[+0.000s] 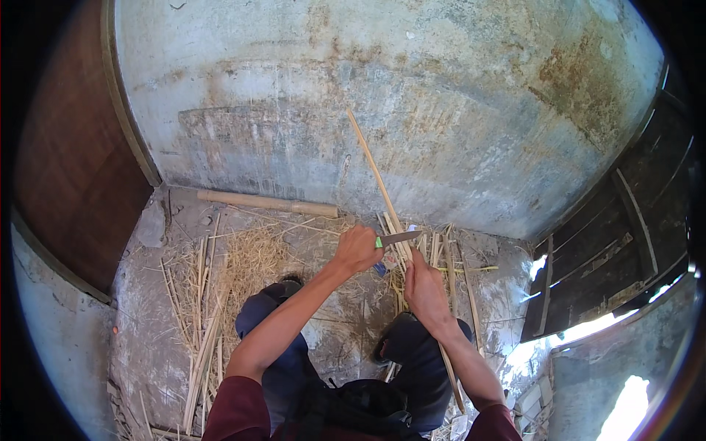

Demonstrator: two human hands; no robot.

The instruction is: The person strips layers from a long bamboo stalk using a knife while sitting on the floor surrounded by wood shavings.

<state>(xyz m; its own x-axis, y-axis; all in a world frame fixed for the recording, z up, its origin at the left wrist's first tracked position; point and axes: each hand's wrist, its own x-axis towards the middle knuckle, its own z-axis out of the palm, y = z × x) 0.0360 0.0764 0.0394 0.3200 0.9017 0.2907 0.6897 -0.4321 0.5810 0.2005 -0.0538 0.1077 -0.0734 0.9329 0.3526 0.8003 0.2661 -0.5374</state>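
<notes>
My left hand (357, 250) is closed round the green handle of a knife (401, 238), whose blade points right and lies across a long bamboo strip (375, 173). The strip slants up in front of the pale wall. My right hand (426, 290) grips the strip just below the blade, and its lower end seems to run out under my right forearm. More split bamboo strips (450, 273) lie on the floor beyond and beside my right hand. A small blue object (379, 270) shows between my hands; its kind is unclear.
Pale shavings (254, 253) are heaped at the left, beside a bundle of strips (209, 331). A bamboo pole (268, 203) lies along the foot of the stained wall (257, 147). A brown door (81, 147) stands at the left, and dark wooden boards (610, 235) at the right.
</notes>
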